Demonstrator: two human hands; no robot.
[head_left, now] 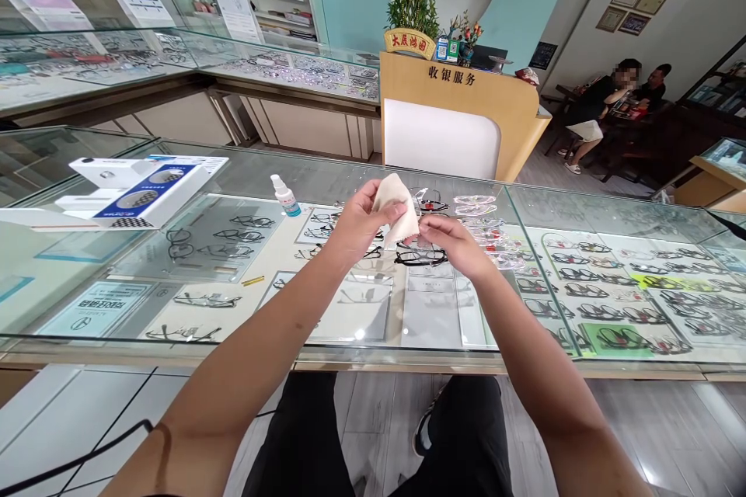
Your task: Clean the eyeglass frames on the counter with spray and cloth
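Observation:
Above the glass counter, my left hand is closed on a cream cleaning cloth, thumb pressed across its front. My right hand is closed in a pinch at the cloth's lower right edge. What its fingertips hold is hidden. A clear, lens-like edge shows beside the cloth, but I cannot tell whether it is in my hands or behind them. Below my hands lies a pair of dark-framed eyeglasses. A small spray bottle with blue liquid stands upright on the counter, left of my hands.
An opened white and blue box lies at the counter's left. Many eyeglasses are laid out in the glass display counter. A wooden cashier desk stands beyond. Two people sit at a table at far right.

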